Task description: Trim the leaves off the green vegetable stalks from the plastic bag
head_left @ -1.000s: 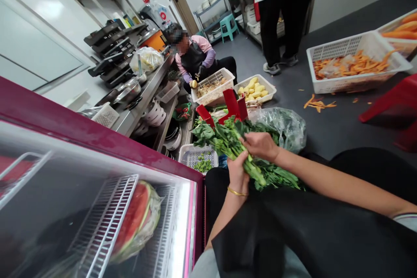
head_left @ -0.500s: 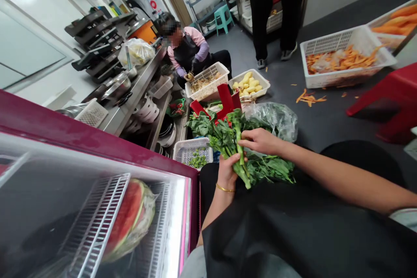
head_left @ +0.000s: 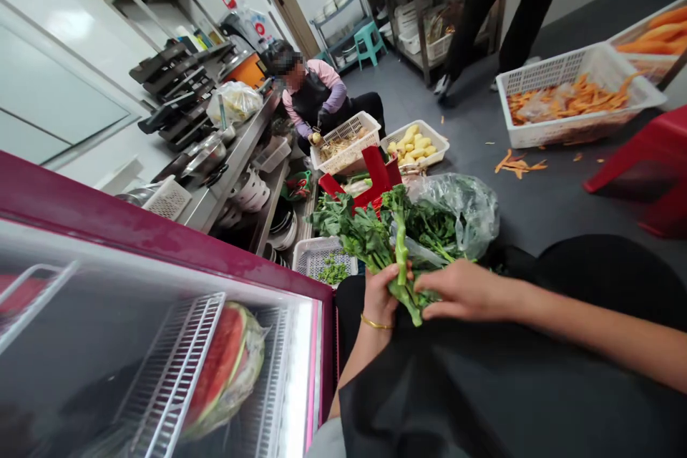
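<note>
My left hand [head_left: 382, 295], with a gold bangle at its wrist, is wrapped round the stems of a bunch of leafy greens [head_left: 370, 232]. One thick pale stem [head_left: 401, 247] stands up from the bunch beside the thumb. Just right of the stem ends is my right hand [head_left: 464, 291], thumb and fingers apart, its fingertips close to the stalks; touching or not is hard to tell. More greens [head_left: 434, 222] lie behind in a clear plastic bag [head_left: 477, 211]. A white basket [head_left: 316, 257] with small green pieces stands left of the bunch.
An open fridge [head_left: 316, 343] with cut watermelon [head_left: 225, 358] fills the lower left. Ahead, a person [head_left: 316, 96] holds a potato over a basket [head_left: 348, 150]. Another person's legs [head_left: 499, 14] stand farther back. Carrot peelings [head_left: 574, 100] and a red stool [head_left: 649, 172] are at the right.
My right hand has moved down from the upper stems to the stem ends, and its fingers have parted. The standing person's legs have shifted right. The camera view has shifted slightly.
</note>
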`<state>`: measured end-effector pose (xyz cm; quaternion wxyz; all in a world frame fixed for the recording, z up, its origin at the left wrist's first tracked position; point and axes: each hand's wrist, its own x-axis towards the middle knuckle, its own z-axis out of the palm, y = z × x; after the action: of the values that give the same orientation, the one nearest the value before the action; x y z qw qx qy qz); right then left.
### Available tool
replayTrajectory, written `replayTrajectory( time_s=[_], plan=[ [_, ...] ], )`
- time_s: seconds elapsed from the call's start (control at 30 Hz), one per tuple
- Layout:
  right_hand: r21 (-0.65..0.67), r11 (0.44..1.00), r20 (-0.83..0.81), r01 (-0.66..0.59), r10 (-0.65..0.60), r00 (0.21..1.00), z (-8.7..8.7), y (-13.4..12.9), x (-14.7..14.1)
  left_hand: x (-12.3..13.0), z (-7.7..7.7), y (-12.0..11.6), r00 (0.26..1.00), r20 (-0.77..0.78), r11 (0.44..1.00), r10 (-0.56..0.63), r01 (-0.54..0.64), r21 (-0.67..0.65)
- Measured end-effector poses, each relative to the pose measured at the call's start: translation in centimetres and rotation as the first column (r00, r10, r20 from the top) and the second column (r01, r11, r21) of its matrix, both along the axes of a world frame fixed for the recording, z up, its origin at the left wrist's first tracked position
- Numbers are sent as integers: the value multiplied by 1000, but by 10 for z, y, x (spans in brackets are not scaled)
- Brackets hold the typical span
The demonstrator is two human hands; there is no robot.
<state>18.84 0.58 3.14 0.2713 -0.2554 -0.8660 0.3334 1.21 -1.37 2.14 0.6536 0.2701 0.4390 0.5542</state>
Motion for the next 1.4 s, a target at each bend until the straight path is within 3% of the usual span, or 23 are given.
replayTrajectory(
  time_s=[0.03,0.1,0.17,0.2,0.27,0.3,0.37,0.4,0.47,0.53,0.6,0.63,0.7,0.77,0.9,1.0,1.07,1.13,1.2,1.27,1.33,1.4],
  plan=[
    [-175,984,-46,29,-37,998,4,11,7,-5,-1,-1,998,34,999,-49,49,-2],
    [-465,881,-142,85,-169,975,12,36,17,-11,-4,-5,989,72,991,-131,131,8],
    [-584,807,-191,88,-242,951,16,58,18,-11,-6,-8,980,71,983,-185,184,14],
    [-578,809,-191,108,-263,946,16,65,14,-9,-6,-9,978,59,980,-201,201,7],
    [-425,866,-132,262,-345,929,14,71,2,-1,-5,-10,985,10,984,-175,175,-13],
    [-284,883,-83,375,-412,907,11,69,-6,2,-4,-9,990,-22,990,-140,140,-22],
    [67,853,9,517,-518,855,3,57,-19,8,-2,-7,996,-77,998,-52,49,-32],
    [205,838,39,506,-523,851,-1,47,-23,9,-1,-6,996,-90,1000,5,-7,-24],
    [295,884,63,363,-397,916,-9,28,-25,6,-2,-4,992,-69,995,101,-101,1],
    [194,960,26,201,-210,977,-12,17,-17,-3,-5,-5,994,-8,994,108,-108,-13],
    [-86,989,-63,116,-122,991,-10,20,-5,-13,-8,-8,998,57,998,27,-23,-56],
    [-265,960,-121,93,-129,984,-7,27,0,-17,-10,-10,996,81,997,-21,27,-72],
    [-544,837,-228,53,-208,951,0,45,3,-20,-12,-12,992,97,994,-76,83,-70],
    [-648,761,-289,32,-284,914,7,60,-3,-16,-12,-13,992,72,992,-105,110,-58],
    [-590,796,-313,134,-378,871,11,51,-20,-7,-11,-8,1000,-4,998,-24,24,-51],
    [-345,936,-293,75,-184,938,9,21,-18,-11,-15,-7,1000,6,998,29,-29,-47],
    [-236,972,-208,19,-70,976,10,11,-9,-18,-19,-9,999,36,998,-25,27,-56],
    [-364,929,-188,71,-148,971,14,17,-2,-22,-22,-11,994,52,993,-97,100,-54],
    [-565,816,-224,120,-292,930,18,34,-1,-23,-22,-13,988,57,988,-147,148,-29],
    [-647,752,-261,129,-377,888,20,52,-5,-20,-21,-12,981,53,982,-186,188,-18],
    [-565,789,-268,243,-454,850,18,61,-11,-13,-19,-11,985,24,986,-168,168,-15],
    [-283,847,-270,450,-520,810,12,55,-17,-6,-18,-10,996,-21,996,-86,85,-23]
  ],
)
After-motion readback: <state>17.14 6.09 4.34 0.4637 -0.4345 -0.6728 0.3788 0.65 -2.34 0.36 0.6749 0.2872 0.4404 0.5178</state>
